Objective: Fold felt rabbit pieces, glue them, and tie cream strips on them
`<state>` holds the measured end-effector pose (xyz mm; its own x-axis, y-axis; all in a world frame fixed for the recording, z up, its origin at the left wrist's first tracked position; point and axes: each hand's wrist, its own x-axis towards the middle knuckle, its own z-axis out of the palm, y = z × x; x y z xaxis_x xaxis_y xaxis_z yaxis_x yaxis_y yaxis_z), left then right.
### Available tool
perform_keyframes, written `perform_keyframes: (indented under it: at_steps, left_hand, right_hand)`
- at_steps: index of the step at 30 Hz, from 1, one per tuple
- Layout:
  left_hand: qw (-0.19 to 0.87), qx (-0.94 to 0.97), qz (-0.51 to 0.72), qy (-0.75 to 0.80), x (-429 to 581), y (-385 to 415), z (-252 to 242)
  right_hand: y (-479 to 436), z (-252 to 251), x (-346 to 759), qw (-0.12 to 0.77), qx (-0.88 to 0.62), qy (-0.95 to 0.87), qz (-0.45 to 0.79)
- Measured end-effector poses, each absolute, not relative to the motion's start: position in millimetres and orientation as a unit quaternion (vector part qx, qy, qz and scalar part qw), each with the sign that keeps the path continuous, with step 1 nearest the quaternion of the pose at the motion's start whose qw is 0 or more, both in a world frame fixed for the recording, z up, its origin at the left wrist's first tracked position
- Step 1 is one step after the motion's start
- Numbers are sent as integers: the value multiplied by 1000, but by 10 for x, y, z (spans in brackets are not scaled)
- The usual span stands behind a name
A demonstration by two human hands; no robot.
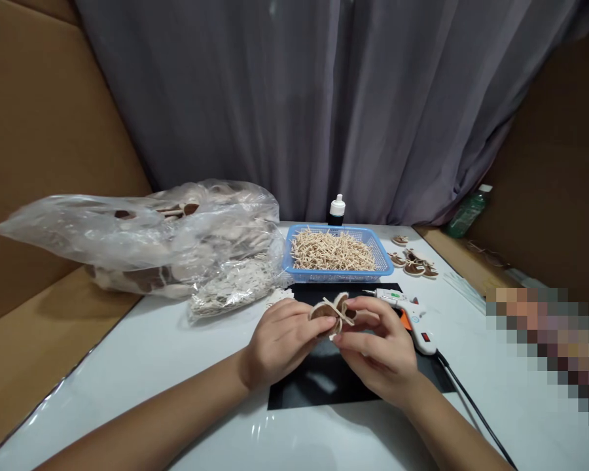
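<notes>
The fingertips of the left hand and those of the right hand are closing from both sides on a small wooden piece, round brown slices with thin pale sticks crossing them. Both hands are pinching it, fingers curled and nearly meeting, and are holding it just above a black mat.

The mat is lying on a glossy white table. A white glue gun is resting just beside the right hand at the mat's right edge, its black cord trailing toward the near edge. Behind the mat a blue basket is holding a heap of sticks, with a small white-capped bottle standing behind it. To the left a clear bag of wood slices is sagging across the table. A few similar brown pieces are lying to the right of the basket.

Brown cardboard is walling both sides, a grey curtain is hanging at the back, and a green bottle is leaning in the right corner.
</notes>
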<state>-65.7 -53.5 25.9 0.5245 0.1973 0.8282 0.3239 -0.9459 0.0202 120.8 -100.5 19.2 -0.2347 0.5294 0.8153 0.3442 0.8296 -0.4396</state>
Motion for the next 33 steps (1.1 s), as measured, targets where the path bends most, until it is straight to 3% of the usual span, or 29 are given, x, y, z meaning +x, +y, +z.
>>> perform_keyframes:
  at_steps: [5, 10, 12, 16, 24, 29, 33]
  left_hand:
    - [86, -884, -436, -146, -685, -464, 163]
    - [125, -891, -426, -92, -665, -440, 214]
    - [139, -894, -420, -78, -652, -452, 248]
    - [139, -897, -411, -78, -640, -466, 237]
    - [2, -902, -409, -141, -641, -412, 22]
    - [4, -883, -431, -185, -663, -378, -16]
    - [27, -881, -428, -200, -692, -371, -9]
  right_hand:
    - [-1115, 465, 1503, 415, -421, -805, 45]
    - [-1168, 318, 2013, 70, -792, -605, 44]
    - [-1153, 195, 2100, 21, -822, -568, 40]
    - [-1088, 75, 2060, 36, -836, -547, 18]
    - [-980, -119, 2194, 39, -811, -580, 58]
    - [-1070, -115, 2310, 210, -783, -577, 97]
    - [-1179, 80, 2241, 372, -700, -551, 260]
